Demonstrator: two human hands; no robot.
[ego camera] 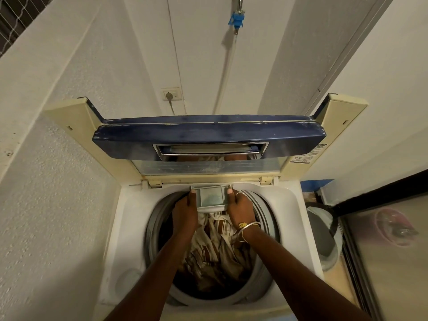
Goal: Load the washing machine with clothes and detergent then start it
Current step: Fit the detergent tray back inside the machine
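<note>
The top-loading washing machine [125,218] stands with its blue-edged lid [208,135] folded up at the back. Brown and cream striped clothes [215,249] fill the drum. A grey detergent drawer [212,197] juts out from the back rim over the drum, with a pale blue patch inside it. My left hand [185,210] grips the drawer's left side, thumb along its edge. My right hand [239,208], with rings and bangles, grips its right side.
White walls close in on the left and behind. A wall socket [171,95] with a plug and a blue tap [236,19] with a hose sit above the machine. A grey bin [324,237] and a glass door [389,251] stand to the right.
</note>
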